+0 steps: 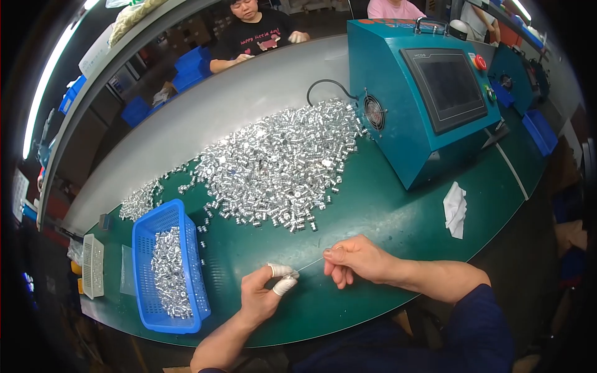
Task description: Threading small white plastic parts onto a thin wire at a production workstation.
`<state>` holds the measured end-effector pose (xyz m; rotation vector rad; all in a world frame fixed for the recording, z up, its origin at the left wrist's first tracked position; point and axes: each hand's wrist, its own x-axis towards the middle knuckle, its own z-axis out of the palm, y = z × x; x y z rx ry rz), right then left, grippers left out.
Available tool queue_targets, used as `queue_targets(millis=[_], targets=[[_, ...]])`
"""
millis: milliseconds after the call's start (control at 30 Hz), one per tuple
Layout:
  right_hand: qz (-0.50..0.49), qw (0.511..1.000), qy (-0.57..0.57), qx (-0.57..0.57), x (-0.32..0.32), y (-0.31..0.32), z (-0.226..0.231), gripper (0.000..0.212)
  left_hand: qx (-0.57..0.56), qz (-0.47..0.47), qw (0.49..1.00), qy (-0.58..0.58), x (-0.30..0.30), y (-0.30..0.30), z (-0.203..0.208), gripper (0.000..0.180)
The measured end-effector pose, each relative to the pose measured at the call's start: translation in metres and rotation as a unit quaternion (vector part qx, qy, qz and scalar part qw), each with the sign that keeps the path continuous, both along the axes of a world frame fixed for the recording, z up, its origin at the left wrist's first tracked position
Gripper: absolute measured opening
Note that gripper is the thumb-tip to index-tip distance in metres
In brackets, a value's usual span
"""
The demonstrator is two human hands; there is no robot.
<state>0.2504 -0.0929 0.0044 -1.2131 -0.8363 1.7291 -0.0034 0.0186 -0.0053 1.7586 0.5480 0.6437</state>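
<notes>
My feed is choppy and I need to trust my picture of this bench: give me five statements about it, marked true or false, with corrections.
1. The blue basket is empty. False: the blue basket holds small silvery pieces.
2. A thin straight piece spans between the left grip and the right grip. True.
3. White finger covers are on the right grip. False: they are on the left grip.
4. A white cloth lies on the green tabletop. True.
5. The teal machine stands left of the basket. False: it stands to the right.

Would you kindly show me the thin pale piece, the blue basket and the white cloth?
Thin pale piece (311, 263), head view: middle.
Blue basket (195, 273), head view: right wall.
White cloth (455, 210), head view: middle.
</notes>
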Motion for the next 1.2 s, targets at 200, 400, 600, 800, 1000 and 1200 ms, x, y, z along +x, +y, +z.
queue_targets(millis=[200,400,600,800,1000,1200], targets=[[-0.18,0.879,-0.263,0.354,-0.013,-0.001,0.012,0.014,-0.173,0.02,0.985,-0.019,0.003,0.003,0.004,0.02],[-0.087,0.719,-0.46,0.514,0.009,0.001,0.01,0.01,-0.247,-0.017,0.968,-0.035,0.0,0.009,0.003,0.02],[-0.038,0.995,-0.082,0.049,0.003,-0.001,0.007,0.014,0.054,-0.019,0.997,0.051,0.003,-0.003,0.003,0.019],[-0.138,0.79,-0.378,0.462,-0.004,-0.002,0.011,0.014,-0.203,0.01,0.979,-0.023,-0.002,0.004,0.006,0.02],[-0.078,0.892,-0.288,0.339,-0.006,-0.002,0.009,0.017,-0.185,0.036,0.982,-0.017,0.006,0.003,0.01,0.018],[-0.048,0.998,0.033,0.024,-0.013,0.006,-0.001,0.034,-0.007,0.08,0.997,0.01,0.012,0.008,0.006,0.016]])
